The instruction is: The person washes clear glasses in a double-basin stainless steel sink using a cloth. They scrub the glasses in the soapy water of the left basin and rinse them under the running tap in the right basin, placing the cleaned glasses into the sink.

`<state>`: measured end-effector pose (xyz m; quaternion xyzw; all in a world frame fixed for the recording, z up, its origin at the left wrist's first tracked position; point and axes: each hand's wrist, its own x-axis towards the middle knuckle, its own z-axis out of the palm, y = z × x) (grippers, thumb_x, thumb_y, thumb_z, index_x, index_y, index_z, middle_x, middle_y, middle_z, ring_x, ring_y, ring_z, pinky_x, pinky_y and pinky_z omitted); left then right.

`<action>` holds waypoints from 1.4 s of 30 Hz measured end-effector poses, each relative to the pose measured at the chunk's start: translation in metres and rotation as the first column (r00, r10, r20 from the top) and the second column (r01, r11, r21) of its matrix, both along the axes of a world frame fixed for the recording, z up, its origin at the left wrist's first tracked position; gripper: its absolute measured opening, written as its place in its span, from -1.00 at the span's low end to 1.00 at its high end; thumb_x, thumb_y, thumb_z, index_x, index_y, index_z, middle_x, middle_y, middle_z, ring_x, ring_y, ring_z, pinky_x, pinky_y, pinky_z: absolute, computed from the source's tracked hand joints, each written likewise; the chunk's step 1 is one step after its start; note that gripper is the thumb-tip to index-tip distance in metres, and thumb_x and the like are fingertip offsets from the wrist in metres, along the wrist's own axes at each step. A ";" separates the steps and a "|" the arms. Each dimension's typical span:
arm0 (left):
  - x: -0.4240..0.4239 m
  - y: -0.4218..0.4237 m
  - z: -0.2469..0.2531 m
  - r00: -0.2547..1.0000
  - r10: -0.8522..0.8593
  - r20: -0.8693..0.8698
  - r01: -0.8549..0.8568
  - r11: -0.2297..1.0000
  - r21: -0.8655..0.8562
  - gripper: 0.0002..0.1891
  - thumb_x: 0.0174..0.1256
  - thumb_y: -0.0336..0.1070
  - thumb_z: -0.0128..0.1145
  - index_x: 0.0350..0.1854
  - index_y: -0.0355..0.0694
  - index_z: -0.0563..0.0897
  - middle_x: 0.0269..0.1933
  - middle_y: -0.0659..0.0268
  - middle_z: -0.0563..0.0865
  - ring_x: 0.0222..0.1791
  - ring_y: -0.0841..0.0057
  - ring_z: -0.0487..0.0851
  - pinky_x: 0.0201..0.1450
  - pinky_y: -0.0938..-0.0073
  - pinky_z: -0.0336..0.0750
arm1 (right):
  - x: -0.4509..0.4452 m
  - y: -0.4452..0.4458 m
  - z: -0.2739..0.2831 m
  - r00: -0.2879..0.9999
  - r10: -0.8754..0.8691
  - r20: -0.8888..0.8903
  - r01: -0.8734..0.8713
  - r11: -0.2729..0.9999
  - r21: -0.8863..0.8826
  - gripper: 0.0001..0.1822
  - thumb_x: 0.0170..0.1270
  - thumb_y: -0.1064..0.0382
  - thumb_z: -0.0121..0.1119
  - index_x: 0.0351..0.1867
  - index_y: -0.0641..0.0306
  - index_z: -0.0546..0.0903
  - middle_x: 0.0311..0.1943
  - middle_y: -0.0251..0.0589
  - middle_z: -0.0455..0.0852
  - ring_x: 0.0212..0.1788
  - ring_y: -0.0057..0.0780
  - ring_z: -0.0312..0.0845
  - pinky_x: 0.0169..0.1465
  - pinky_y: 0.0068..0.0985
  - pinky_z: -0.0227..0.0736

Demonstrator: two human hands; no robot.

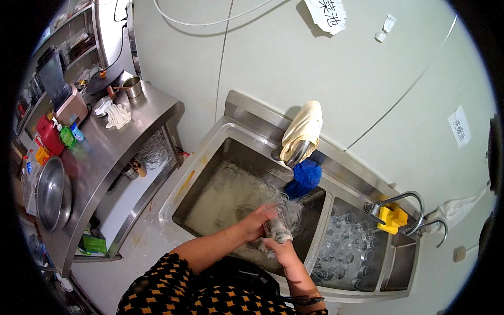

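Over the left basin of a stainless steel sink [171, 197], my left hand [260, 222] is closed around a clear drinking glass [277, 218]. My right hand [278, 247] holds a wet whitish cloth [284, 237] at the near end of the same glass. Cloudy water [212, 197] stands in this basin, with more glasses [293, 208] partly visible at its right side. A faucet [297, 154] wrapped in a cream towel rises at the back rim, and a blue cloth [308, 174] hangs beside it. Many clear glasses [346, 244] fill much of the right basin.
Another curved faucet [420, 208] stands behind the right basin, near a yellow plastic object [393, 219]. On the left, a steel counter [151, 106] holds a metal basin [53, 195], soap bottles [67, 136], a blender [71, 106] and a steel pot [133, 86].
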<state>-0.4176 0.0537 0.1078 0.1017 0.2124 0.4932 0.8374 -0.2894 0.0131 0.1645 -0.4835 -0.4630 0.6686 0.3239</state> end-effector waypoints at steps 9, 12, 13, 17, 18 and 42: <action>0.002 0.000 0.032 0.845 -0.155 -0.512 0.071 0.981 -0.179 -0.43 0.05 -0.16 0.23 0.12 -0.03 0.28 -0.09 0.36 0.51 -0.16 0.49 0.49 -0.18 0.36 0.43 | -0.002 0.007 -0.003 0.695 0.070 0.715 -0.520 0.736 0.433 -0.54 -0.14 0.42 0.14 -0.08 0.27 0.45 -0.22 -0.23 0.57 -0.19 -0.41 0.50 -0.16 -0.44 0.40; -0.008 0.005 0.022 0.923 -0.172 -0.343 0.144 0.984 -0.106 -0.43 0.09 -0.17 0.19 0.15 -0.03 0.25 -0.06 0.35 0.50 -0.12 0.46 0.48 -0.13 0.31 0.40 | 0.000 0.007 -0.004 0.998 0.053 0.030 -0.060 0.926 0.374 -0.49 -0.16 0.43 0.12 -0.02 0.31 0.43 -0.13 -0.23 0.54 -0.12 -0.41 0.48 -0.11 -0.48 0.39; -0.012 0.007 0.016 0.949 -0.173 -0.262 0.160 0.985 -0.072 -0.44 0.11 -0.18 0.17 0.16 -0.03 0.24 -0.05 0.34 0.49 -0.11 0.45 0.48 -0.11 0.30 0.40 | 0.004 0.008 -0.001 0.993 0.000 -0.116 0.021 0.983 0.182 -0.47 -0.17 0.46 0.12 0.00 0.31 0.42 -0.12 -0.23 0.54 -0.12 -0.40 0.48 -0.10 -0.48 0.39; -0.011 0.004 0.012 0.992 -0.115 0.040 0.112 0.991 0.073 -0.46 0.16 -0.21 0.12 0.18 -0.06 0.22 0.00 0.32 0.48 -0.02 0.43 0.47 -0.03 0.31 0.40 | 0.018 0.007 -0.004 0.891 -0.243 -0.383 0.113 0.936 -0.332 -0.40 -0.20 0.54 0.09 0.04 0.32 0.39 -0.08 -0.22 0.51 -0.08 -0.39 0.45 -0.07 -0.50 0.38; -0.009 0.004 0.012 0.993 -0.091 0.075 0.085 0.993 0.078 -0.46 0.16 -0.21 0.11 0.19 -0.07 0.22 0.01 0.32 0.48 -0.01 0.43 0.46 -0.02 0.31 0.39 | 0.012 0.005 0.003 0.905 -0.256 -0.341 0.135 0.930 -0.341 -0.41 -0.19 0.55 0.09 0.05 0.32 0.39 -0.07 -0.21 0.51 -0.07 -0.39 0.44 -0.06 -0.50 0.37; 0.000 -0.001 0.011 0.994 -0.059 -0.093 0.059 0.998 -0.002 -0.35 0.09 -0.22 0.19 0.20 -0.09 0.13 0.03 0.24 0.42 0.04 0.35 0.39 0.04 0.25 0.35 | 0.001 0.008 -0.028 1.000 -0.010 -0.004 0.011 0.977 0.213 -0.49 -0.13 0.42 0.11 -0.01 0.28 0.42 -0.13 -0.19 0.53 -0.09 -0.30 0.45 -0.05 -0.44 0.36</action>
